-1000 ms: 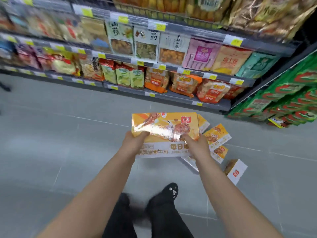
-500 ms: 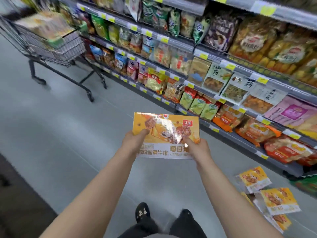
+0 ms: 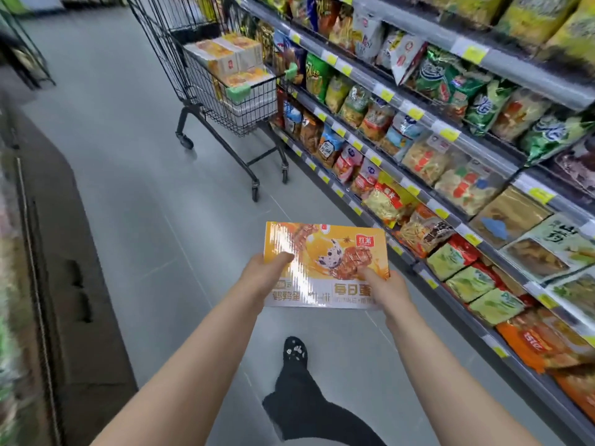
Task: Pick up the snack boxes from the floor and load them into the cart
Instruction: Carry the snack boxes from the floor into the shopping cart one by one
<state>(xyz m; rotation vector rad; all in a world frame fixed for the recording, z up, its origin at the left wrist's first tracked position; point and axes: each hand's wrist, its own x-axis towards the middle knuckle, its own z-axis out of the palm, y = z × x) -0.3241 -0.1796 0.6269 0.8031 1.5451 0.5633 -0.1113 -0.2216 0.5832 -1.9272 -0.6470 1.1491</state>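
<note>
- Snack box: off the floor, carried flat at waist height, label up.
- Left hand: grip clamped on box's left edge, thumb on top.
- Right hand: grip clamped on right edge likewise.
- Cart: now ahead down the aisle, well apart, holding stacked boxes; a second ago out of sight.
- Status: carrying leg underway; loading not yet done.

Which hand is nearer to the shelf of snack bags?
Right. The right hand grips the snack box on its shelf-side edge, close to the shelf of snack bags. The left hand grips the opposite edge, farther toward the open aisle.
</note>
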